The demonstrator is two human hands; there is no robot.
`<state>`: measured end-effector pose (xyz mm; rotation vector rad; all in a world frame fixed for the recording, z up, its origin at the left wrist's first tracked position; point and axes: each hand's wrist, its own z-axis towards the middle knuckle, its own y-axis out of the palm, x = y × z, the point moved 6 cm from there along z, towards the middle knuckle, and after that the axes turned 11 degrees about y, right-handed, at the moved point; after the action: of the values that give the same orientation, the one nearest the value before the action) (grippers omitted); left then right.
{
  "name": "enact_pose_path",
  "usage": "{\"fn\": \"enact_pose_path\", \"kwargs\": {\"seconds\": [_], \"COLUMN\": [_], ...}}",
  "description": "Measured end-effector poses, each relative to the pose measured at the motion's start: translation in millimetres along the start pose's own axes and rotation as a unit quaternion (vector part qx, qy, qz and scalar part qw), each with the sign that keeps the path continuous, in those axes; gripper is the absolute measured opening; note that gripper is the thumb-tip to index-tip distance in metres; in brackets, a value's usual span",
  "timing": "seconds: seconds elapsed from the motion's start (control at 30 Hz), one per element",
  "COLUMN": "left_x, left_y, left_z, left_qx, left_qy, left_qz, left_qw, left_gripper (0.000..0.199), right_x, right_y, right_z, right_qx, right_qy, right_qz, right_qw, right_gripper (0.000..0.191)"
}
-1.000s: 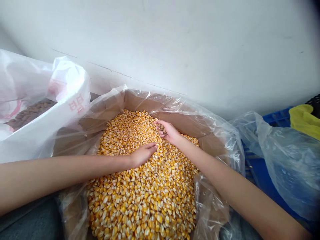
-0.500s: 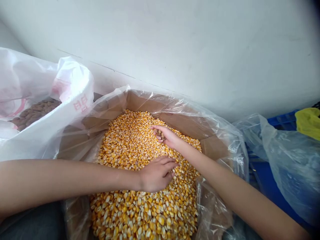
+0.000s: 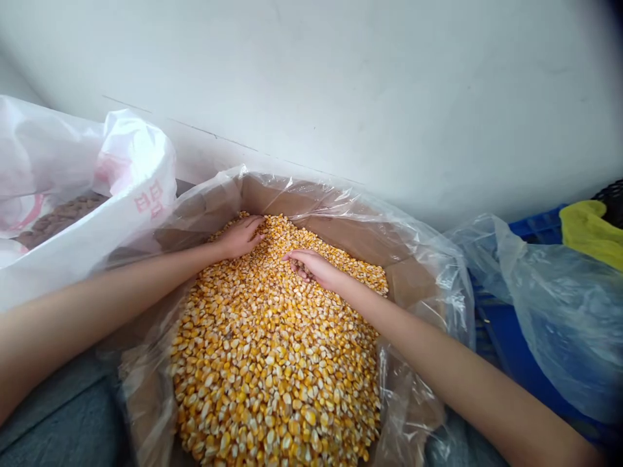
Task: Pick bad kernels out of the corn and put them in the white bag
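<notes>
Corn kernels lie loose inside the carton, directly beneath both hands. Right hand, above the carton's middle: grip curled around small brown pieces. Left hand, at the carton's far left part: fingers bent down onto the kernels; whether that grip encloses anything cannot be told. Handling, as judged: each kernel light, hard and smooth, prone to slide between fingers; the bulk heavy but shifting readily. Brown pieces appear rougher, best pinched singly; kernels suit a cupped palm. Plastic liner along the carton's rim: thin, slippery, tearable. White sack stands left of the carton, blue crate right.
</notes>
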<state>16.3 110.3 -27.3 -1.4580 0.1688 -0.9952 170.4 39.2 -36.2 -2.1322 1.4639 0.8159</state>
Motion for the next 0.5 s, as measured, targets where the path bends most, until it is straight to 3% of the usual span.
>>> {"fn": "enact_pose_path", "kwargs": {"seconds": [0.1, 0.23, 0.5], "left_x": [0.2, -1.0, 8.5], "left_y": [10.0, 13.8, 32.7], "left_z": [-1.8, 4.5, 1.9], "left_qx": [-0.006, -0.011, -0.109], "left_qy": [0.022, -0.011, -0.099], "left_qz": [0.056, 0.069, -0.038], "left_qw": [0.998, 0.997, 0.988], "left_gripper": [0.051, 0.051, 0.052], "right_x": [1.0, 1.6, 1.5], "right_y": [-0.7, 0.0, 0.8], "right_z": [-0.2, -0.5, -0.5], "right_qx": [0.008, 0.015, 0.023], "right_qy": [-0.003, -0.002, 0.004], "right_qz": [0.001, -0.002, 0.002], "right_qw": [1.000, 1.000, 1.000], "right_gripper": [0.019, 0.019, 0.018]}}
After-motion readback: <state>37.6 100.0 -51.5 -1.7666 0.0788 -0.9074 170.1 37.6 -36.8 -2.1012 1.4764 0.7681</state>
